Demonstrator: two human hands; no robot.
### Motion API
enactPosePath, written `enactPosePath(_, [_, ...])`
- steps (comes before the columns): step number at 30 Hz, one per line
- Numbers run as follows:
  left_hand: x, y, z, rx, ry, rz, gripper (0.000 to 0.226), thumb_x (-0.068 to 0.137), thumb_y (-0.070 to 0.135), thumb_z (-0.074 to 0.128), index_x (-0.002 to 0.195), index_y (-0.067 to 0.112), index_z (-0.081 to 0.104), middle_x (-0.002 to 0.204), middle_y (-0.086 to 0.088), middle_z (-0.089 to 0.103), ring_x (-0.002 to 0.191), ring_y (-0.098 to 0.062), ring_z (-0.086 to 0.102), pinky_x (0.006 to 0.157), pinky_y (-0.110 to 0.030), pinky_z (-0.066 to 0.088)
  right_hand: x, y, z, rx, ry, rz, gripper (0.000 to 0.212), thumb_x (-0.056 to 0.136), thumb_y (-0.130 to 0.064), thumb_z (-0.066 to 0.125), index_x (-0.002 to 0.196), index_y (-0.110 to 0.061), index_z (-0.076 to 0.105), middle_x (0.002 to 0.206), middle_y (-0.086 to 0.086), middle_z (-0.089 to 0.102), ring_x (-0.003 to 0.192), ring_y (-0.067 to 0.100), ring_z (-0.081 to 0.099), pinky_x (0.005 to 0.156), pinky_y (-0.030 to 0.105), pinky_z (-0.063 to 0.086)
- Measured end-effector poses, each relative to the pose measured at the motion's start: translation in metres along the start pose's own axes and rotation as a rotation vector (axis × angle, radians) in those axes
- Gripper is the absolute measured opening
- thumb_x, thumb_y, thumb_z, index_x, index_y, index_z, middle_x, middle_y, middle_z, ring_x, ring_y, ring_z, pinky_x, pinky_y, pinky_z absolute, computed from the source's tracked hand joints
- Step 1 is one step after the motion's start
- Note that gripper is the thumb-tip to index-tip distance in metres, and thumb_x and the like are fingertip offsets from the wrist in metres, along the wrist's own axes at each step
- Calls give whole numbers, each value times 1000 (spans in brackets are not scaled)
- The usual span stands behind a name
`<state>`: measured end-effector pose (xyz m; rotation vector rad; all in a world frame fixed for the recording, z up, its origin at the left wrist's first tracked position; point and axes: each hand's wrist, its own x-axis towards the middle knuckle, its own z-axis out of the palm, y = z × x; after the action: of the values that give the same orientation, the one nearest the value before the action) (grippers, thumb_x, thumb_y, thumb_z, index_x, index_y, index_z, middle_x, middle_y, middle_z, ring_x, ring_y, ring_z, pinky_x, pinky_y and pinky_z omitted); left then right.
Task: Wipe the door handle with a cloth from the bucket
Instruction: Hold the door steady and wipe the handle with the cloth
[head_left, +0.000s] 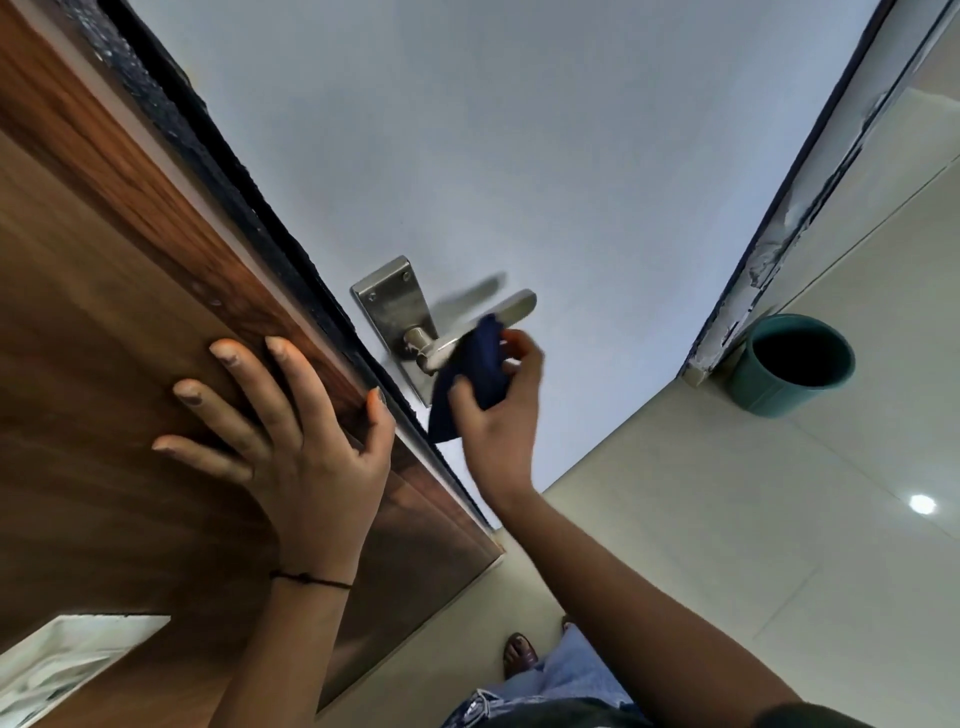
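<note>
The right hand (496, 410) squeezes a soft, floppy blue cloth (470, 382) against the shiny door handle (467, 332), easiest to bunch in the fist, while the left hand (291, 431) presses flat and open on the wooden door (104, 312).

I count two hands of mine: my left hand (291, 441), spread flat, and my right hand (498, 410), its grip closed on the one dark blue cloth (470, 384). There is one door handle (488, 322), a metal lever, on one backplate (395, 312) with two screws showing near its top. One white door (519, 156), one wooden panel (130, 312), one teal bucket (789, 364). One thread bracelet (311, 579). Two feet, one barely in view.
</note>
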<state>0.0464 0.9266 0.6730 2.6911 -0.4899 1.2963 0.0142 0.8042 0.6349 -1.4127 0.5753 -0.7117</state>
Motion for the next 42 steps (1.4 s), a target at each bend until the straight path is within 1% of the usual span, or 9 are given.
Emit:
enactPosePath(3, [-2,-3,0,0,-19,-18,76,92,43,52,146,0,19,145,-32,20,126,-58,18,91,-81,22,-17,1,6,-56,-98,-122,55,82,-4,65,122,-31,40,118,-8,46,103,-1,55,90,26,54])
enactPosePath(6, [-2,-3,-2,21,-32,-4,77,92,43,53,146,-2,21,143,-37,30,125,-60,22,92,-81,20,11,1,-7,-14,62,-122,47,78,3,60,117,-22,51,116,2,49,89,-9,55,78,15,49])
enactPosePath(9, [0,-1,-5,27,-45,-8,78,91,43,55,146,-2,22,144,-38,31,125,-63,26,93,-80,19,48,3,-23,-15,191,-17,49,80,1,57,126,-13,50,125,5,48,98,8,55,92,28,49])
enactPosePath(13, [1,-1,-7,16,-73,-4,80,91,44,54,147,-2,21,146,-38,28,127,-64,25,95,-80,17,30,6,-8,-36,132,-82,53,77,2,59,124,-19,48,123,6,47,108,19,53,98,40,48])
enactPosePath(19, [0,-3,-12,14,-90,11,79,93,46,52,148,0,20,147,-36,27,129,-62,25,96,-78,17,-7,10,12,-115,-47,-195,49,77,5,62,123,-8,55,121,7,47,100,-19,41,93,-1,34])
enactPosePath(25, [-2,-9,-13,35,-83,52,80,93,51,52,148,1,21,148,-34,28,130,-57,24,98,-75,18,50,4,-20,-37,217,-54,47,80,3,56,124,-14,57,116,-4,49,106,9,53,102,31,45])
enactPosePath(31, [-2,-8,-13,23,-98,46,80,94,51,50,149,2,18,148,-34,27,130,-60,26,97,-77,18,7,8,5,-62,94,-156,45,82,2,57,126,-10,57,119,3,48,96,-17,47,87,0,35])
enactPosePath(37, [-3,-9,-12,15,-100,48,80,94,51,50,149,2,18,148,-34,27,130,-60,25,97,-77,18,33,7,-7,-112,132,-189,47,85,2,49,129,-10,57,123,2,43,107,18,54,91,27,47])
enactPosePath(42, [-3,-8,-11,-8,-112,38,79,94,49,49,149,2,17,148,-35,26,130,-61,25,96,-79,18,62,2,-19,-52,214,-76,44,85,2,47,126,-10,58,123,5,49,93,-8,53,85,5,41])
